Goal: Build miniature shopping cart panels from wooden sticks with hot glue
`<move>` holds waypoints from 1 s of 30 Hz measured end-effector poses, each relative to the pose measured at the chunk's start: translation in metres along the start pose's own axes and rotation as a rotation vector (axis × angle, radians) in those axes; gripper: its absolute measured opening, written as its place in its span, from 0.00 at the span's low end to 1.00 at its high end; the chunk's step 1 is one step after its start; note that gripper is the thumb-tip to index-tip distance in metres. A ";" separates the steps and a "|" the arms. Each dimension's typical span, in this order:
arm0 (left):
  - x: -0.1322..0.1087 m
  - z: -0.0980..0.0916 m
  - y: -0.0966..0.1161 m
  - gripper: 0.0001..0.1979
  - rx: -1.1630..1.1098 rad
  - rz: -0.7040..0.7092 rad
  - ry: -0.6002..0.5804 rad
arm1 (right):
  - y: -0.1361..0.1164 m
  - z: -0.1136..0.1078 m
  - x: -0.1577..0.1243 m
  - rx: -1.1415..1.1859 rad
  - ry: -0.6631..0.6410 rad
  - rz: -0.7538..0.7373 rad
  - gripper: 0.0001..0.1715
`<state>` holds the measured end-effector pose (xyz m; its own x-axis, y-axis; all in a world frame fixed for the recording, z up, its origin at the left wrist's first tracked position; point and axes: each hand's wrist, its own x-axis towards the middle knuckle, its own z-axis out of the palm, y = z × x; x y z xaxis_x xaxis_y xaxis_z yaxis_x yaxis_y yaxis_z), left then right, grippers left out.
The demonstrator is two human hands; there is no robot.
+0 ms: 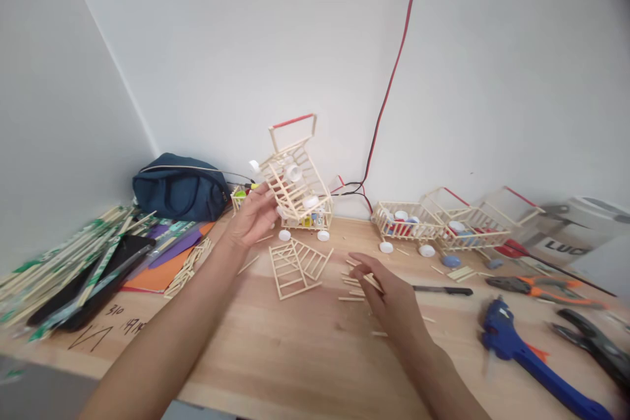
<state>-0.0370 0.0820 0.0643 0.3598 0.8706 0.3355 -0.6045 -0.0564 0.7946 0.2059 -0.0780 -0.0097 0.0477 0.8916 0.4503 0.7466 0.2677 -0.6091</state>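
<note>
My left hand point(256, 215) is closed on a miniature shopping cart point(309, 177) built of thin wooden sticks, with white wheels and a red handle bar. The cart is raised and tilted above the table, in front of another stick cart point(322, 218) standing behind it. My right hand point(381, 285) is low over a small pile of short wooden sticks point(352, 289), its fingers curled around a few short sticks point(373, 282). Between my hands lie flat ladder-like stick frames point(290, 272), partly overlapping.
Stick carts point(408, 223) holding bottle caps stand at the back right. A blue glue gun point(522, 348), orange-handled pliers point(541, 289) and a dark knife point(443, 290) lie at right. On the left are bundled sticks point(73, 259) and a blue pouch point(180, 187). A red-black cable point(394, 72) hangs down the wall.
</note>
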 end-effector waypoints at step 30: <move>-0.059 0.053 -0.072 0.14 -0.171 -0.515 -0.107 | -0.024 -0.059 0.025 -0.353 0.047 0.027 0.20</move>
<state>0.0229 0.0088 0.0139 0.7043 0.7097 -0.0185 -0.4347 0.4517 0.7791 0.2284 -0.0838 0.0545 0.0951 0.8767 0.4715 0.9273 0.0942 -0.3622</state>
